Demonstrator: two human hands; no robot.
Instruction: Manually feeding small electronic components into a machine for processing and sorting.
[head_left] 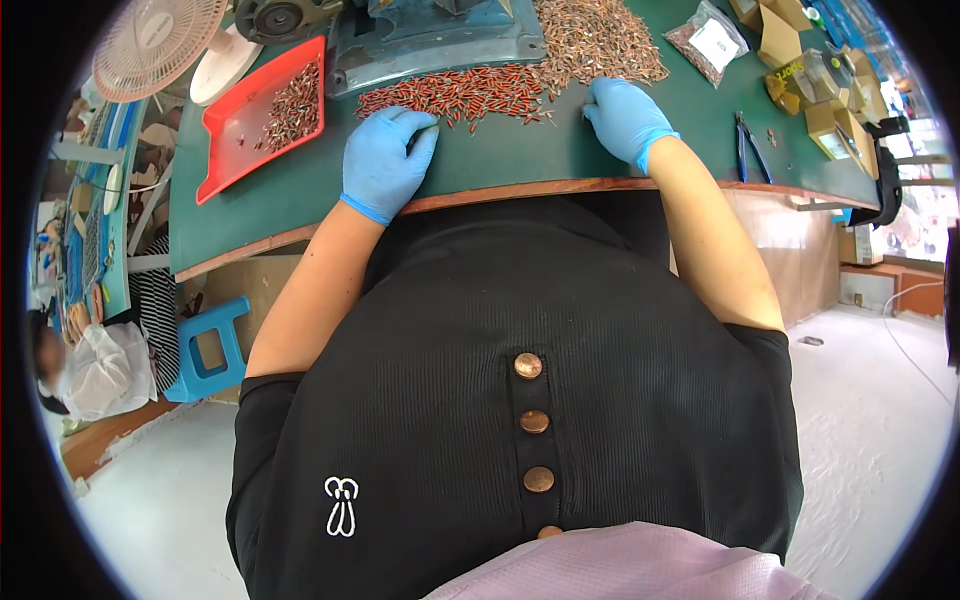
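Observation:
Both my hands wear blue gloves and rest on a green table [500, 165]. My left hand [385, 160] lies near the table's front edge, fingers curled, its fingertips at the near edge of a row of small red cylindrical parts [455, 92]. My right hand [625, 115] lies palm down at the right end of that row, fingers touching the parts. A larger heap of brownish small parts [600, 40] spreads behind the right hand. I cannot tell whether either hand pinches a part.
A red tray [225, 140] with several parts sits at the left. A grey-blue machine base [430, 40] stands behind the row. A plastic bag [708, 42], blue-handled pliers [745, 150] and cardboard boxes [835, 100] lie right. A fan [160, 40], blue stool [210, 345] and another person [100, 365] are left.

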